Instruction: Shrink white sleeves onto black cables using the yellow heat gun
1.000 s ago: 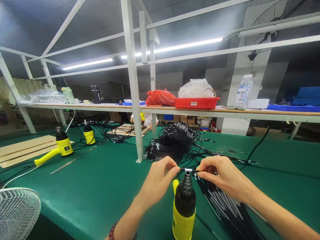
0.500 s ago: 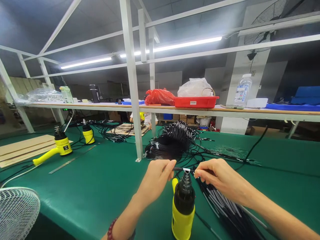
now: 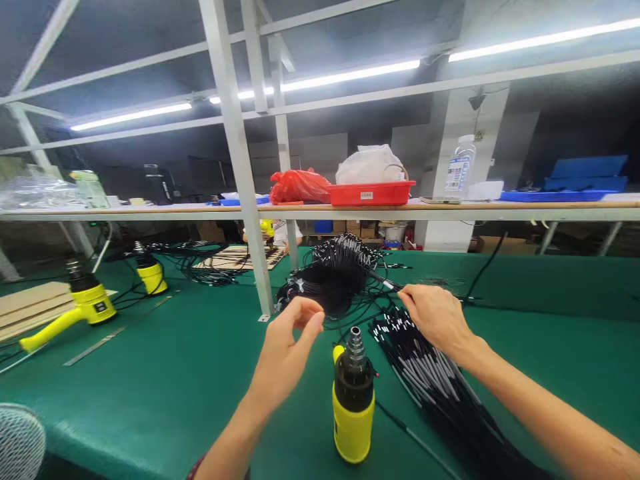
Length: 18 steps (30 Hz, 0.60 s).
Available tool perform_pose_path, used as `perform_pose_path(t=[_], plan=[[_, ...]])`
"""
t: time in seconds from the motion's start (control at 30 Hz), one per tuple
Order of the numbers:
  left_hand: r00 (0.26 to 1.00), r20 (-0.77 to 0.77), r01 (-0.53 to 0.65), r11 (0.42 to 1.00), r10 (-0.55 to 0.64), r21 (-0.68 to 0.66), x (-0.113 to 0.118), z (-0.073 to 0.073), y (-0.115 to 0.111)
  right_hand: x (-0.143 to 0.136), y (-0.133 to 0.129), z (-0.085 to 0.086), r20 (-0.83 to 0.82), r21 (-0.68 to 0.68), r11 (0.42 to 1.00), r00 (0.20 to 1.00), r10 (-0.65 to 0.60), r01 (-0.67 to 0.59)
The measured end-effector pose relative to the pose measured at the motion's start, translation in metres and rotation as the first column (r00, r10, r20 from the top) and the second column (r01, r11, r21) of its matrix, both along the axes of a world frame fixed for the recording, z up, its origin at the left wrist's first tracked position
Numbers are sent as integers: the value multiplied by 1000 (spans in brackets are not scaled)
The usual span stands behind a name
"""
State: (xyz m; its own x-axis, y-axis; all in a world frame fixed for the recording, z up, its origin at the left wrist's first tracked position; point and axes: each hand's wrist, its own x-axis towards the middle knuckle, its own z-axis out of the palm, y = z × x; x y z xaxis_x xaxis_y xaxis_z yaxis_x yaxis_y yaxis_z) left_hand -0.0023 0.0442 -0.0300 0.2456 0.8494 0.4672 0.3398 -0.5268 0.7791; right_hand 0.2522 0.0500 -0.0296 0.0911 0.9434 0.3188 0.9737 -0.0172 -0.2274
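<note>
My right hand [image 3: 434, 316] is closed around a black cable [image 3: 376, 277] above a cable bundle; a white sleeve [image 3: 389, 285] shows on the cable just left of the fingers. Bent but apart, the thumb and forefinger of my left hand [image 3: 287, 347] have nothing visible between them. Between my hands a yellow and black heat gun [image 3: 354, 413] stands upright, its stepped metal nozzle pointing up. Under my right forearm lies a bundle of black cables [image 3: 440, 380] with grey sections and white-banded ends.
Behind my hands sits a heap of coiled black cables [image 3: 330, 283] beside a white shelf post [image 3: 235, 153]. Two more heat guns, one nearer [image 3: 93, 300] and one farther [image 3: 150, 270], are at left. A red tray [image 3: 373, 193] stands on the shelf. Across the bench is another person [image 3: 290, 233].
My right hand has carried the cable away from the nozzle, up and to the right. My left hand has let go of it and moved left. The view has shifted right.
</note>
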Motion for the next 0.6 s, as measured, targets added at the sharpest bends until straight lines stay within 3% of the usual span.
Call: perform_pose_path(t=[0.07,0.13,0.27,0.43,0.53,0.6], plan=[[998,-51,-27,1000,26,-14,-9,-4,1,10,10,-21,76,-34,993,991,-111,114],[994,-99,-59,998,56,-34,-19,-10,3,9,14,-48,127,-125,984,985,-113,129],[989,-123,-99,989,86,-107,-33,-23,8,-17,6,-112,103,-374,927,993,50,-8],[980,-186,-100,984,72,-145,-41,-27,8,-43,-1,-182,-14,-445,887,991,129,-122],[978,-195,-97,986,69,-138,-45,-27,8,-41,3,-198,-96,-424,896,990,101,-133],[980,-190,-94,986,66,-138,-46,-27,8,-34,7,-194,-167,-402,904,983,81,-143]])
